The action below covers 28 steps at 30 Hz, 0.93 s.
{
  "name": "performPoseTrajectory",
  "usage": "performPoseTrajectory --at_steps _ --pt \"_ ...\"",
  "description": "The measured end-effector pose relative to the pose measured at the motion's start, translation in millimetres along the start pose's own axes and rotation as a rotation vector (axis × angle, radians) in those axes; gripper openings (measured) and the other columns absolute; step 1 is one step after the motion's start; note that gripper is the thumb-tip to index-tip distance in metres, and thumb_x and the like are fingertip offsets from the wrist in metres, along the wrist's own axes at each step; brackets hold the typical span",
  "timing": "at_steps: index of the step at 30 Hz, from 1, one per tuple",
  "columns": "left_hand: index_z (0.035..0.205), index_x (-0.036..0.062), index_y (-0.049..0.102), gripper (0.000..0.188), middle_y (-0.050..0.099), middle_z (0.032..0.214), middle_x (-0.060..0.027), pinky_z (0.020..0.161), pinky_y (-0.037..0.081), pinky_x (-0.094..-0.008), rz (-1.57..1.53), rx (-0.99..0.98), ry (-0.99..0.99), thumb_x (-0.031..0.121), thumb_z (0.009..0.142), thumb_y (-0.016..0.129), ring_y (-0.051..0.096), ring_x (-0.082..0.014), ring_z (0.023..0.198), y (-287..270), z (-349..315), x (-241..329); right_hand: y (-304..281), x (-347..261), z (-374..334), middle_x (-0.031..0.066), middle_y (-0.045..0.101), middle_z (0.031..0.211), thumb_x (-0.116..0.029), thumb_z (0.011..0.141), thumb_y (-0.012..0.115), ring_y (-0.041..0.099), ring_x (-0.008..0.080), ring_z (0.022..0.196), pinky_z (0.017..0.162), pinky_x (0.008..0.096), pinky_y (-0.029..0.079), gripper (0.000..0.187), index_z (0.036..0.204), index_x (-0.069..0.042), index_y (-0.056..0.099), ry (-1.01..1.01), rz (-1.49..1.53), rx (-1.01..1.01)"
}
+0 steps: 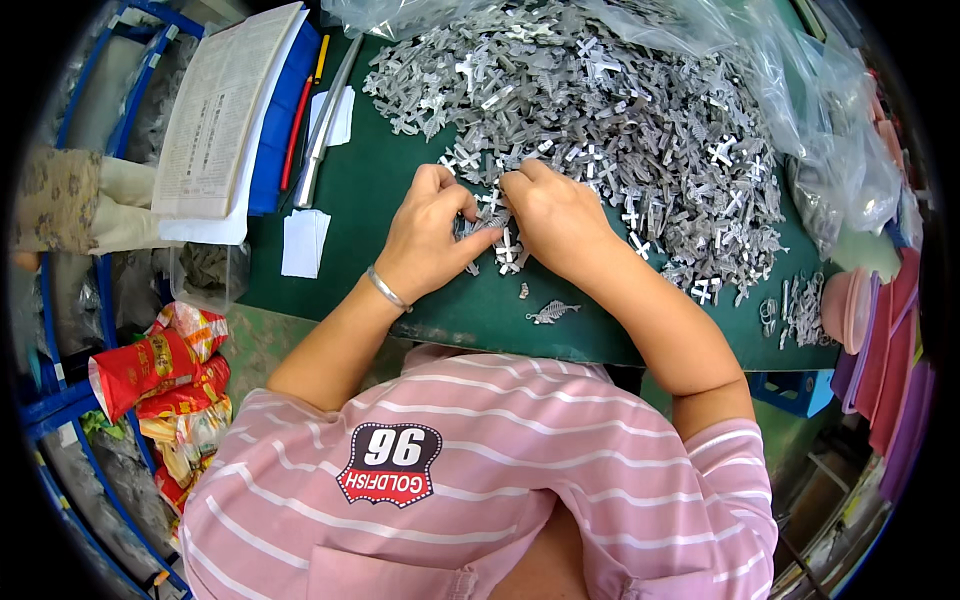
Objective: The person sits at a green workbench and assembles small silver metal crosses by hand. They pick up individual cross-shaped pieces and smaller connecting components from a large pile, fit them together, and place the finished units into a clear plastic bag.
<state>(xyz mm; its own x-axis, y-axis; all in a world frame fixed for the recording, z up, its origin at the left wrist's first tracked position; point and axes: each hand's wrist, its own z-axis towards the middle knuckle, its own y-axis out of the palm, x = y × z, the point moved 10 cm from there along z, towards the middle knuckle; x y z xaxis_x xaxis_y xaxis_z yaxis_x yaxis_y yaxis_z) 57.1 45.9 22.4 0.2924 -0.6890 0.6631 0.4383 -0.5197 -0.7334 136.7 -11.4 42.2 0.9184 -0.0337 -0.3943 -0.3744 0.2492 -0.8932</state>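
A big heap of small grey metal parts (620, 110) covers the far half of the green table (370, 190). Both my hands work at the heap's near edge. My left hand (430, 235) pinches a small cluster of the metal pieces (495, 235) between thumb and fingers; a silver bangle (387, 289) sits on that wrist. My right hand (553, 215) grips the same cluster from the other side, fingers curled over it. A single fish-shaped metal piece (553, 312) lies alone near the table's front edge, below my right forearm.
An open paper booklet (220, 110) lies over blue folders at far left, beside a long metal bar (325, 125) and white paper slips (305, 242). Clear plastic bags (800, 90) lie at the right. Pink trays (890, 340) stack at the right edge. Red snack bags (170, 375) sit low at left.
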Motion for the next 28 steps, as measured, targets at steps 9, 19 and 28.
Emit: performPoseTrajectory --at_steps 9,19,28 --pt "0.103 0.0021 0.056 0.058 0.046 0.107 -0.0143 0.083 0.044 -0.0337 0.070 -0.025 0.054 0.014 0.053 0.082 0.051 -0.0286 0.097 -5.5 -15.8 15.8 -11.1 11.9 -22.3 0.0132 0.056 0.082 -0.004 0.068 0.056 0.061 0.0285 0.072 0.061 0.0361 0.051 0.011 0.079 -0.002 0.055 0.009 -0.034 0.081" --pt "0.090 0.0016 0.056 0.036 0.050 0.096 -0.0119 0.068 0.045 -0.0304 0.011 0.054 0.123 0.004 0.060 0.075 0.051 -0.0242 0.084 -2.7 -12.6 25.3 -8.0 16.7 -25.2 0.0129 0.052 0.079 -0.007 0.074 0.057 0.058 0.0334 0.073 0.062 0.0420 0.048 0.012 0.084 -0.004 0.052 0.058 0.053 0.109" --pt "0.108 0.0110 0.058 0.065 0.046 0.110 -0.0157 0.088 0.042 -0.0399 -0.048 -0.109 0.212 0.027 0.051 0.085 0.049 -0.0332 0.100 23.4 -16.6 23.7 -36.2 96.6 -97.7 0.0038 0.051 0.054 -0.003 0.083 0.056 0.044 0.0085 0.042 0.042 0.0244 0.039 0.021 0.065 -0.005 0.045 0.628 1.299 0.296"
